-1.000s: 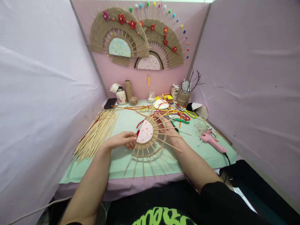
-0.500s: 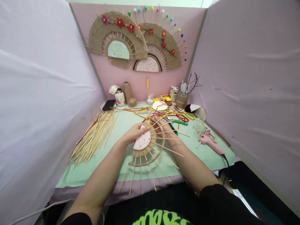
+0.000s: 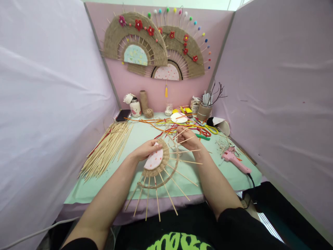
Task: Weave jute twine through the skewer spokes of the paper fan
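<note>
A small half-round fan [image 3: 165, 155] of thin sticks and woven twine, with a white dotted fabric centre, is tilted above the table's front. My left hand [image 3: 147, 150] grips it by the fabric centre, thumb on top and the other fingers hidden beneath. Bare sticks radiate from the woven band toward me and to the right, crossed by an outer ring of twine [image 3: 177, 158]. My right hand [image 3: 186, 138] is closed in a pinch at the fan's far right, on the twine by the outer ring; the strand at the fingertips is thin and hard to follow.
A heap of thin sticks [image 3: 106, 151] lies at left. At right are a pink glue gun [image 3: 236, 159] and green-handled pliers [image 3: 203, 137]. Coloured cords [image 3: 208, 131], a twine ball [image 3: 148, 113] and jars stand or lie behind. Two large decorated fans [image 3: 156, 47] hang on the back panel.
My right hand has moved up and away from the fan's sticks, its fingers now pinched beyond the ring. The fan has turned slightly and shifted a little left and toward me.
</note>
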Available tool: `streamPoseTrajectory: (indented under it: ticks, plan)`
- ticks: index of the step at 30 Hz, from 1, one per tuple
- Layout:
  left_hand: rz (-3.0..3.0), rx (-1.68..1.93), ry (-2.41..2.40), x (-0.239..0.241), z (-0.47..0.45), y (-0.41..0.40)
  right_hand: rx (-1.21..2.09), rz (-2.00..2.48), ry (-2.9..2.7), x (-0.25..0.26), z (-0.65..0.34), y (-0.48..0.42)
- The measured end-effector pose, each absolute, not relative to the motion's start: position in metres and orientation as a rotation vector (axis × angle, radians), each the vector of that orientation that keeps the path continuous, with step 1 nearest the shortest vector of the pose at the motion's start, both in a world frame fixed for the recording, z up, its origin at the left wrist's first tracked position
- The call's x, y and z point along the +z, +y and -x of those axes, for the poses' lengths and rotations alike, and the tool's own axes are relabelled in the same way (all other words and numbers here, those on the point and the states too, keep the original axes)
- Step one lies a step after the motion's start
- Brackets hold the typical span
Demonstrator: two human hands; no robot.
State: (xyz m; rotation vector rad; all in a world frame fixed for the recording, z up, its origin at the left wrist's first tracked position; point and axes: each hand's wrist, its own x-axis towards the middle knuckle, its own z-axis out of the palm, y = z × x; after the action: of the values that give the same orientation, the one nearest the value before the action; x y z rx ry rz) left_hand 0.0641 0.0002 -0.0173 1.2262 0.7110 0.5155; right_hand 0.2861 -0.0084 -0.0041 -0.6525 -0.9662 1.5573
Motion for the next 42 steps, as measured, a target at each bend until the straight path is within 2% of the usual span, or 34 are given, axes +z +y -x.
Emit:
streamPoseTrajectory:
  ticks: [9, 22, 34, 42]
  plan:
    - [-1.292, 0.383, 0.694, -0.018, -0.068, -0.009, 1.431, 0.579, -0.724, 0.0, -0.315, 0.0]
    - [-1.347, 0.338, 0.618, -0.022, -0.068, -0.009, 1.35, 0.558, -0.777, -0.004, -0.316, 0.0]
    - [-1.297, 0.381, 0.577, -0.012, -0.071, -0.017, 1.508, 0.777, -0.705, -0.01, -0.299, 0.003]
    - [-1.315, 0.366, 0.57, -0.011, -0.071, -0.019, 1.306, 1.025, -1.009, -0.022, -0.277, 0.001]
